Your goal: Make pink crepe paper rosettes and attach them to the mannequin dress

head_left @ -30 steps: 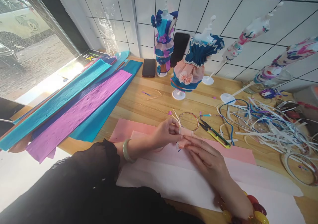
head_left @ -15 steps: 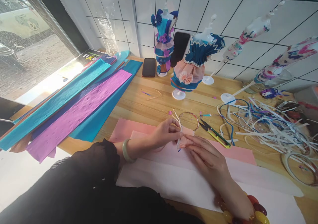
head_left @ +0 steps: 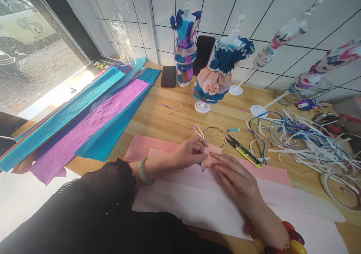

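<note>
Both hands meet over a small folded piece of pink crepe paper (head_left: 212, 154) above the pink sheet (head_left: 146, 145). My left hand (head_left: 189, 153) pinches its left end between thumb and fingers. From the right, my right hand (head_left: 235, 180) pinches the lower pleated end of the piece with its fingertips. A black sleeve and a pale green bangle (head_left: 143, 170) are on my left arm, and a bracelet of coloured beads (head_left: 284, 239) is on my right wrist.
Yellow-handled snips (head_left: 244, 152) and a wire ring (head_left: 214, 136) lie just beyond my hands. Blue and purple crepe sheets (head_left: 84, 122) fill the left. Dressed mini mannequins (head_left: 217, 73), two phones (head_left: 168, 76) and a heap of paper strips (head_left: 307, 141) stand behind and right.
The pink piece has been pressed down and flattened a little between my fingers; my left thumb shifted over its end. Both hands stay in the same place.
</note>
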Tool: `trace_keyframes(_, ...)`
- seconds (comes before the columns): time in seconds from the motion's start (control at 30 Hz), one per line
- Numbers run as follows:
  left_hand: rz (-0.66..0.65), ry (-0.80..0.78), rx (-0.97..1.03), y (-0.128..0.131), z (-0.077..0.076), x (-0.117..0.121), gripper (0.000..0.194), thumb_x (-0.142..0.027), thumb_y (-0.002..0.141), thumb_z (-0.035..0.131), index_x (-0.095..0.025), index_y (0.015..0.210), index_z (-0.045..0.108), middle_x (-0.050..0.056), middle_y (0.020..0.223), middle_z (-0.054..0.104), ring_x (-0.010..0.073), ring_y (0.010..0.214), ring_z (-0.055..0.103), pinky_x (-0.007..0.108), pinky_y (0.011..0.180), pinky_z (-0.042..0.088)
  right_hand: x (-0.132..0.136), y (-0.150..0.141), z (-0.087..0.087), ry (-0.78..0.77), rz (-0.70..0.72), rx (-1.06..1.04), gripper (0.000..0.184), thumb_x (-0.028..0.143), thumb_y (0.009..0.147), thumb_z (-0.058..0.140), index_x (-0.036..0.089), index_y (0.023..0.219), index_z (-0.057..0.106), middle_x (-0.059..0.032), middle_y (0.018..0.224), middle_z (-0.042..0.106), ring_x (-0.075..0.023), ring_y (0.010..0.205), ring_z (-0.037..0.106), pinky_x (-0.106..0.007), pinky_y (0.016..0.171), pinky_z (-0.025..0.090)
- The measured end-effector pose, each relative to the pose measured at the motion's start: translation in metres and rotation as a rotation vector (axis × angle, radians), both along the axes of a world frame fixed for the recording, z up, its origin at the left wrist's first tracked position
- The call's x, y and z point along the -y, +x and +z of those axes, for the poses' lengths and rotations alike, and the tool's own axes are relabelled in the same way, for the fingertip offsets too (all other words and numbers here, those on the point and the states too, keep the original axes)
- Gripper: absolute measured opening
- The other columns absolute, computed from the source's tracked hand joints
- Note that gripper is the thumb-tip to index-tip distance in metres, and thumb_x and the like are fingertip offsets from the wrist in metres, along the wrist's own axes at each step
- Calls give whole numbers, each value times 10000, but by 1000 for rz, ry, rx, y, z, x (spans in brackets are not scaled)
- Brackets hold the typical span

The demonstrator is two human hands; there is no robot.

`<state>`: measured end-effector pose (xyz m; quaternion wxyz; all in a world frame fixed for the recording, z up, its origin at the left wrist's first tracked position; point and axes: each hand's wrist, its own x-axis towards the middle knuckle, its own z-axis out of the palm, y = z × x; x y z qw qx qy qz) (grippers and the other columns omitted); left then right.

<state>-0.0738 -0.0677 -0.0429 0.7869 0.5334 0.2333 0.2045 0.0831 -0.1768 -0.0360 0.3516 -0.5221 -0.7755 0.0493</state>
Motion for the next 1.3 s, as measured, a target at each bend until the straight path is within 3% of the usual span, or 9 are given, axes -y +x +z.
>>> trace_keyframes(0.2,-11,-46,46,1,3,-1,318,-330,723,628,-167,885,408,-70,561,480,59,496,488,194,516,391,0,1,-1,15,-10,5,187,99,826,514,209,941,612,-109,1097,636,-218,1027,588,-413,866,493)
trace_keyframes(0.43,-6,54,-42,0,-5,0,301,-260,723,622,-173,926,416,-85,545,442,32,466,430,151,456,283,1,0,-1,6,4,-13,208,82,820,515,209,963,597,-115,1111,627,-218,1045,577,-420,863,497)
trace_keyframes(0.7,29,-23,96,1,3,0,256,-295,751,586,-175,876,396,-55,607,499,73,540,515,214,544,428,2,2,2,-14,-20,-27,186,93,821,506,205,918,618,-116,1142,617,-225,1042,583,-412,848,508)
trace_keyframes(1.0,-21,76,-34,-2,5,2,259,-368,774,573,-120,720,520,9,652,545,81,603,537,227,605,454,1,5,-1,67,-34,57,206,69,807,527,184,965,592,-140,1114,620,-226,1055,570,-412,842,507)
trace_keyframes(1.3,-49,72,18,-1,5,0,253,-348,771,585,-101,716,567,28,674,564,86,631,517,221,613,415,2,6,-5,59,52,68,342,26,804,514,168,1115,535,-165,1187,570,-238,1124,521,-454,883,483)
